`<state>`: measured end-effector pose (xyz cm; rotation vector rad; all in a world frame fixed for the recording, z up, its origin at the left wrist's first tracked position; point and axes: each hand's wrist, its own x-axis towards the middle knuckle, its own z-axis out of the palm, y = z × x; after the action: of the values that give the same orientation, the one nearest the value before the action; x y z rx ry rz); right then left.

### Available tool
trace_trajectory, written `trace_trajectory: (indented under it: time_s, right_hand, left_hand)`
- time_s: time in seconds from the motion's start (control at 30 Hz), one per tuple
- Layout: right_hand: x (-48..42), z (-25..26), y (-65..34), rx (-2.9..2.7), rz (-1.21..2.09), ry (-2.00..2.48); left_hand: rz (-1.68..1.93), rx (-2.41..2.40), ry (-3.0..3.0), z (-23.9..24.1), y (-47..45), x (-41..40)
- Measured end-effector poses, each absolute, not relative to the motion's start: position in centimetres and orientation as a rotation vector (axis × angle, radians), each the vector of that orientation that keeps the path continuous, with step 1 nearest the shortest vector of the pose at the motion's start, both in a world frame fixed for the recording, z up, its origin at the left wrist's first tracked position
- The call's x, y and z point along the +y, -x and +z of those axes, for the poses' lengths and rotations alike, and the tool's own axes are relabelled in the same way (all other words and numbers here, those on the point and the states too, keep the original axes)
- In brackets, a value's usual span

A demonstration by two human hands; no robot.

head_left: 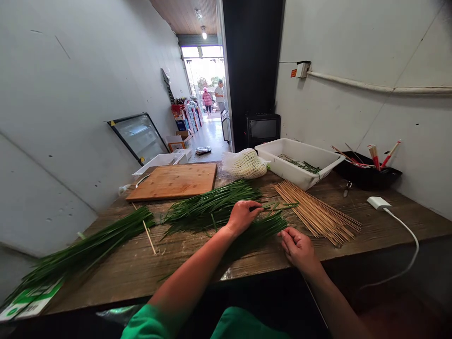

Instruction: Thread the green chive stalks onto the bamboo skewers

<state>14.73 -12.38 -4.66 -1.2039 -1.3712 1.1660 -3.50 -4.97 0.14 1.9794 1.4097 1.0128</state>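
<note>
Three bunches of green leaves lay on one wooden table (328, 247): the side bunch (88, 245) at the left, and the far bunch (219, 197) and the near bunch (266, 227) close together in the middle. Two hands were at work there. The right hand (298, 247) pinched the leaf ends of the near bunch between thumb and finger. The left hand (245, 217) was above this same bunch, its fingertips brought together near some thin green pieces, but I cannot tell whether it grasped one. One pile of skewers (314, 212), too many to count, lay just right of the hands, and one single stick (149, 238) lay beside the side bunch. Behind the leaves were one board (176, 181) and one netted bundle (245, 165). One black tray (383, 179) and one white charger (379, 203) were farther to the right.
</note>
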Motion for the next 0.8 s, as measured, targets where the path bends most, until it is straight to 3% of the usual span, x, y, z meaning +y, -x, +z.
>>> trace_trajectory:
  time_s: [0.8]
  right_hand:
    - [-12.55, -4.14, -14.66, -1.401, 1.122, 1.225]
  left_hand:
    - [1.09, 1.282, -1.909, 0.59, 3.07, -5.45]
